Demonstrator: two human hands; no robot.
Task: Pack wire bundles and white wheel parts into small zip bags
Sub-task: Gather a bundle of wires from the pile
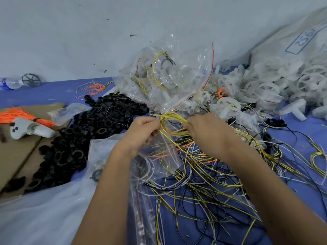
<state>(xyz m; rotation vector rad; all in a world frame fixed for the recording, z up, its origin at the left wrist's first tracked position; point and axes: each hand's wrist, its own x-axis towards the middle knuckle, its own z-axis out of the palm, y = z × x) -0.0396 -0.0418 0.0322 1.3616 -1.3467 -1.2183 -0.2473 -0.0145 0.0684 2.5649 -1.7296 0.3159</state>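
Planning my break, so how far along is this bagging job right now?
Done: a heap of filled zip bags sits behind the hands. In hand: left hand and right hand grip a yellow wire loop over a small clear bag. Left: many loose wires and white wheel parts.

Two hands [143, 129] [203, 128]; one grey spoked wheel [31, 80]; one orange wire tassel [21, 114] (black rings [74, 138], wires [203, 183] uncountable).

My left hand [141, 131] and my right hand [207, 129] are both bare, with no gloves, rings or watch showing on them. My forearms are bare too all the way to the lower edge of the view, with no sleeve in sight. My fingers [150, 121] are short, with plain trimmed nails.
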